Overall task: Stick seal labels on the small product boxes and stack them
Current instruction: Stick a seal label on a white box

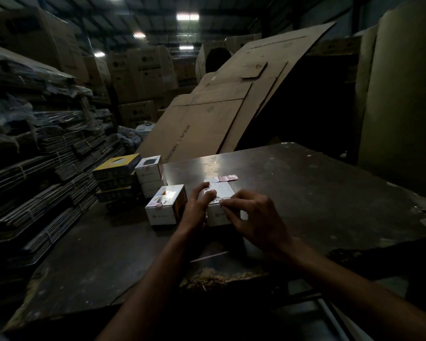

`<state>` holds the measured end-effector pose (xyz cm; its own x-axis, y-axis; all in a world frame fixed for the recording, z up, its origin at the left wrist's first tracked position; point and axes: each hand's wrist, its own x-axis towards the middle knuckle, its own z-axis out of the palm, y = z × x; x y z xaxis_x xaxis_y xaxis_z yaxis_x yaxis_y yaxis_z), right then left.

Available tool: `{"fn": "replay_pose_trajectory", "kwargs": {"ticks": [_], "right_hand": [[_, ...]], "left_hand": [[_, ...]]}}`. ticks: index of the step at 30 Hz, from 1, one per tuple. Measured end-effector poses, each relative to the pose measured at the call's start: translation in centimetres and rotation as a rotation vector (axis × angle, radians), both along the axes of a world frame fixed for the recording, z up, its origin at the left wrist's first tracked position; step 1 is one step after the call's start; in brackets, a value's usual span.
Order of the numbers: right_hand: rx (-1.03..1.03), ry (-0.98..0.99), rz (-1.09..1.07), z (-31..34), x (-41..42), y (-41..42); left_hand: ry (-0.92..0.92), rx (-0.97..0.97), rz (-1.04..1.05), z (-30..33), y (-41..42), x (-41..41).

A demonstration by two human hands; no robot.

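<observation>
A small white product box (222,193) stands on the dark table (305,183), near its middle. My left hand (197,207) grips the box's left side, fingers lying over its top. My right hand (253,217) rests at the box's near top edge, fingertips pressing where a pale seal label sits. Beyond the box lies a strip of pink seal labels (225,178). Left of my hands stands another white box (165,204) with a seal on its near edge. At the table's far left, two white boxes (148,172) are stacked.
Yellow-and-black boxes (116,173) are piled past the table's left edge. Bundles of flattened cartons (35,168) fill the left side. Large cardboard sheets (231,107) lean behind the table. The table's near edge (219,276) is chipped and frayed.
</observation>
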<state>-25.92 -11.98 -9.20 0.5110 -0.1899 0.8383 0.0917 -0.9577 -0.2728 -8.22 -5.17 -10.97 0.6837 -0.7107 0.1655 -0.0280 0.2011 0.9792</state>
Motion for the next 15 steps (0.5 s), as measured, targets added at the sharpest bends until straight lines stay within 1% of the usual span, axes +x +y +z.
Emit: {"fn": "replay_pose_trajectory", "kwargs": {"ticks": [6, 11, 15], "right_hand": [[0.016, -0.008, 0.002, -0.08, 0.09, -0.16], [0.041, -0.001, -0.018, 0.17, 0.01, 0.18], [0.066, 0.034, -0.052, 0.14, 0.07, 0.43]], "left_hand": [[-0.005, 0.006, 0.001, 0.07, 0.00, 0.05], [-0.046, 0.040, 0.007, -0.11, 0.06, 0.23], [-0.022, 0.043, 0.012, -0.17, -0.04, 0.28]]}}
